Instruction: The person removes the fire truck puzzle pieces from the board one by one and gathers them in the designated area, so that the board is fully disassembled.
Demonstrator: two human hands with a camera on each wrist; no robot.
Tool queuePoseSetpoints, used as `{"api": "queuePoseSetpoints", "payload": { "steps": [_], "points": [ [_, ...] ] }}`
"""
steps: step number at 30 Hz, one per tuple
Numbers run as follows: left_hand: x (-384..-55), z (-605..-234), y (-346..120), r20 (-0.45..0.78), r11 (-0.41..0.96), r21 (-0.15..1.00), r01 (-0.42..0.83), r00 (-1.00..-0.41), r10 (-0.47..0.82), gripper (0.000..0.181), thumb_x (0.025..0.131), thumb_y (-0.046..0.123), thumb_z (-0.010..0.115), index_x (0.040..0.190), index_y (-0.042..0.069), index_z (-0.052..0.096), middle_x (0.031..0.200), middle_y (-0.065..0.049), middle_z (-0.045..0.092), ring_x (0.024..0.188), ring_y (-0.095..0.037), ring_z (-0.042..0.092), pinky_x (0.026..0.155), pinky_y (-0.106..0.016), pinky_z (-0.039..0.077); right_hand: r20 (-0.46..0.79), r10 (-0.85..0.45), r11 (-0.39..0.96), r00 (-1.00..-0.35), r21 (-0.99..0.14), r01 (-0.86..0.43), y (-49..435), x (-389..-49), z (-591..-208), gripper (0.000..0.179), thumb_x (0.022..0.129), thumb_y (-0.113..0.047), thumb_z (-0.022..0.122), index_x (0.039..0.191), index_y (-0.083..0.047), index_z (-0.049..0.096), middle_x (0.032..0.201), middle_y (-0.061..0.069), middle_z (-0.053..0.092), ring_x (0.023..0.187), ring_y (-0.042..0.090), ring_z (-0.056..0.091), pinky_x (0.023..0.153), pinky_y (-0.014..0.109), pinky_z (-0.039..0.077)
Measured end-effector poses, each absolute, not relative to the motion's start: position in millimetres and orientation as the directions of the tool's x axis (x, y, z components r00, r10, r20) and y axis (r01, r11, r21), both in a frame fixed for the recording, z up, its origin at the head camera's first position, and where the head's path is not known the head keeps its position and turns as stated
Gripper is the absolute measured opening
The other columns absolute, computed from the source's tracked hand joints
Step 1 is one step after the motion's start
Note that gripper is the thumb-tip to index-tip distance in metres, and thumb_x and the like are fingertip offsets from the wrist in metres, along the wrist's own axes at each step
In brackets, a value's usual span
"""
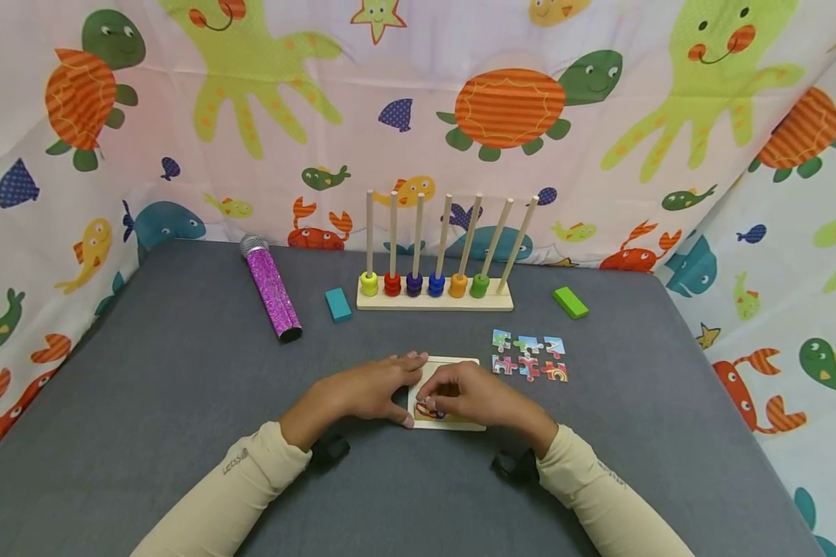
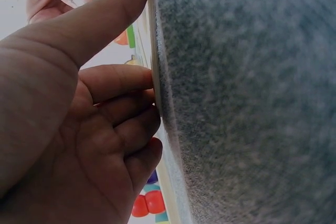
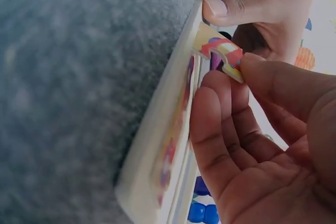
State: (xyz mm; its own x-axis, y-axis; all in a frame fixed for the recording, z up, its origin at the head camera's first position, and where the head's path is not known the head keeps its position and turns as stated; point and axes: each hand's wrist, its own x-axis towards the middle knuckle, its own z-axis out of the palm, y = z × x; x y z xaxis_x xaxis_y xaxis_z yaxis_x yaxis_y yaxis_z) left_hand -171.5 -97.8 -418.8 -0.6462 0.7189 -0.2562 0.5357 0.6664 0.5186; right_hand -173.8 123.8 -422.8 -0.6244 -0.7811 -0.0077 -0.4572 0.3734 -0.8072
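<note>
A small wooden puzzle tray [image 1: 453,425] lies flat on the table, with a colourful picture piece [image 1: 428,412] at its near left part. My left hand [image 1: 372,387] rests along the tray's left side, thumb at the near corner and fingers spread toward the far edge. In the left wrist view, those fingertips touch the tray's thin edge. My right hand [image 1: 477,396] is over the tray. Between its thumb and fingers it pinches a red, yellow and white jigsaw piece [image 3: 227,56], tilted up from the tray. More printed pieces show inside the tray in the right wrist view, blurred.
Several loose jigsaw pieces [image 1: 529,346] lie right of the tray. Behind stands a wooden peg rack [image 1: 435,304] with coloured beads. A teal block [image 1: 338,305] and glittery purple microphone [image 1: 273,294] lie to the left, a green block [image 1: 570,302] to the right.
</note>
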Motion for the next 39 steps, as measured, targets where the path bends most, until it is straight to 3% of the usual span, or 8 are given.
{"api": "queuePoseSetpoints", "payload": {
  "steps": [7, 19, 25, 39],
  "points": [
    [-172.3, -419.8, -97.8, -0.255, 0.664, 0.519, 0.538, -0.644, 0.721, 0.084, 0.084, 0.036, 0.076, 0.150, 0.003, 0.035, 0.160, -0.008, 0.019, 0.146, -0.023, 0.013, 0.116, -0.041, 0.015, -0.058, -0.780, 0.390, -0.623, -0.824, -0.412, 124.7, -172.2, -423.4, 0.017, 0.093, -0.001, 0.064, 0.107, -0.004, 0.072, 0.092, -0.003, 0.069, 0.075, 0.006, 0.059, 0.070, 0.024, 0.051],
    [-171.5, -418.1, -97.7, -0.260, 0.670, 0.477, 0.569, -0.637, 0.726, 0.081, 0.086, 0.037, 0.075, 0.149, 0.003, 0.036, 0.160, -0.009, 0.019, 0.146, -0.023, 0.013, 0.117, -0.043, 0.010, -0.052, -0.707, 0.394, -0.705, -0.857, -0.332, 141.1, -169.9, -419.2, 0.022, 0.095, -0.001, 0.059, 0.114, -0.001, 0.070, 0.093, 0.002, 0.068, 0.073, 0.017, 0.062, 0.064, 0.027, 0.052],
    [-171.6, -419.2, -97.1, -0.275, 0.677, 0.481, 0.557, -0.637, 0.720, 0.081, 0.087, 0.038, 0.073, 0.150, 0.004, 0.034, 0.160, -0.007, 0.017, 0.147, -0.023, 0.011, 0.117, -0.042, 0.013, -0.023, -0.689, 0.406, -0.724, -0.841, -0.359, 155.2, -171.8, -415.8, 0.023, 0.095, -0.001, 0.059, 0.115, 0.000, 0.069, 0.099, 0.002, 0.070, 0.081, 0.014, 0.062, 0.071, 0.027, 0.053],
    [-172.6, -419.6, -98.9, -0.296, 0.674, 0.484, 0.558, -0.621, 0.726, 0.082, 0.089, 0.040, 0.071, 0.152, 0.005, 0.031, 0.161, -0.006, 0.014, 0.147, -0.022, 0.010, 0.117, -0.041, 0.012, 0.020, -0.630, 0.466, -0.776, -0.790, -0.399, 184.3, -176.6, -415.1, 0.022, 0.092, -0.001, 0.063, 0.113, 0.000, 0.070, 0.097, 0.001, 0.070, 0.081, 0.012, 0.060, 0.071, 0.027, 0.052]
  ]
}}
